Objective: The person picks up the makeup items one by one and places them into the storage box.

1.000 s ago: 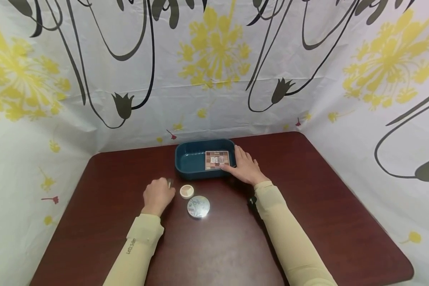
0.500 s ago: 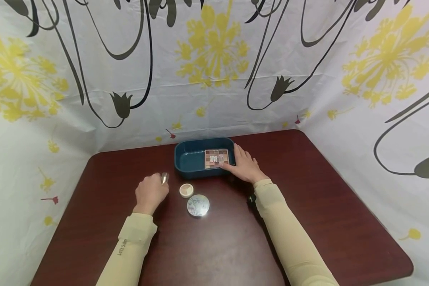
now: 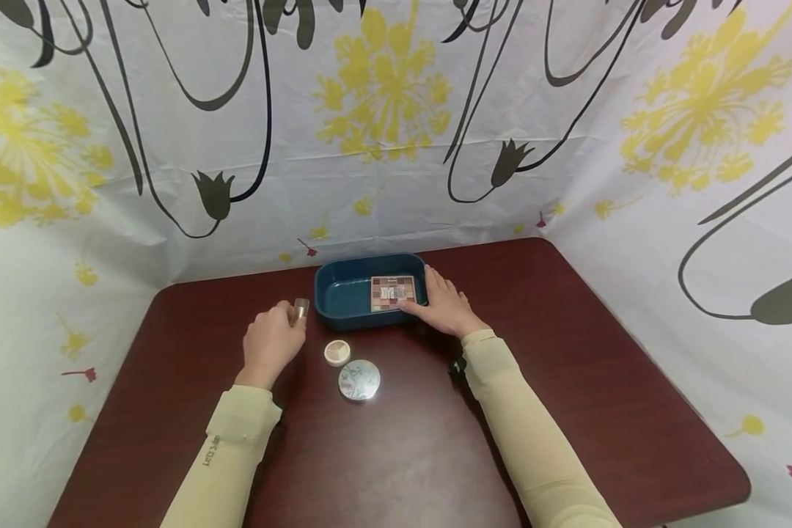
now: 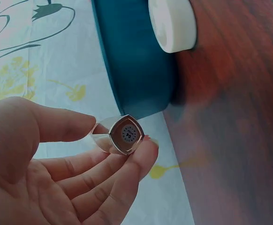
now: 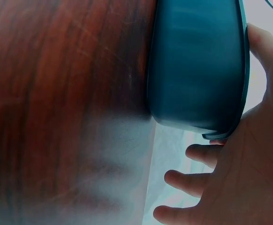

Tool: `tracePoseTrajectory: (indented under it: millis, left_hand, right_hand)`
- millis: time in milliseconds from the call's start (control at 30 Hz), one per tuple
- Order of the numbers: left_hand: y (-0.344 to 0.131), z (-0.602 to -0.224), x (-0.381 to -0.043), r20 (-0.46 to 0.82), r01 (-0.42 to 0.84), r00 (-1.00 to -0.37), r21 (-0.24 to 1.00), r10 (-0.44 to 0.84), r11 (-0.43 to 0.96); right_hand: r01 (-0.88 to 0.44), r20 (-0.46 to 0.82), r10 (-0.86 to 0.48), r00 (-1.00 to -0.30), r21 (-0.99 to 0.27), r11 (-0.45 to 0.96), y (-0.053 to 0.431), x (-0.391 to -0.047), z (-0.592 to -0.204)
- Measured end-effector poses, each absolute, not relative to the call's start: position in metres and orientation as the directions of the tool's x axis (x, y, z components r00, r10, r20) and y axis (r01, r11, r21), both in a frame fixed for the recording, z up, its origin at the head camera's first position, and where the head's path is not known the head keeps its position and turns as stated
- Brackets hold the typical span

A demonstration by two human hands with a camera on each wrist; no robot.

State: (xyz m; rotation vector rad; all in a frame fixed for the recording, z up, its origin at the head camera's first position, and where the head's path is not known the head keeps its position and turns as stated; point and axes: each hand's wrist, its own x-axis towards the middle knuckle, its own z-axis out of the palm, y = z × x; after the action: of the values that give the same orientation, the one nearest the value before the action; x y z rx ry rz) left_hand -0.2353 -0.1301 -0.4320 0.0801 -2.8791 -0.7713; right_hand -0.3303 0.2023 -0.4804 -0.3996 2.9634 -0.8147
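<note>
Both my arms are stretched out in front and angled in toward each other, pale yellow sleeves right down to the wrists. My left hand shows its back from above, and the wrist view gives you a proper pinch: left thumb pretty straight, left fingers curling up to meet it. Some of those fingertips are hidden, so I can't really tell how many are in on it. My right hand is way looser, right thumb spread wide from the right fingers, which stick out fairly straight with gaps between.
</note>
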Motion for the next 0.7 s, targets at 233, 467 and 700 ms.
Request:
tracePoseTrajectory:
  millis: [233, 467, 700]
  left_hand:
    - [-0.124, -0.427, -0.241, 0.192, 0.032, -0.978, 0.538, -0.086, 0.842]
    - [-0.116, -0.42, -0.253, 0.22, 0.079, -0.973, 0.583, -0.064, 0.809]
    - [-0.109, -0.419, -0.267, 0.223, 0.161, -0.975, 0.641, 0.018, 0.75]
  right_hand:
    - [-0.227, 0.011, -0.257, -0.966, -0.506, 0.832, 0.203, -0.328, -0.477]
    - [-0.228, 0.008, -0.258, -0.966, -0.501, 0.835, 0.203, -0.328, -0.477]
    - [-0.225, 0.007, -0.257, -0.966, -0.504, 0.834, 0.204, -0.329, -0.478]
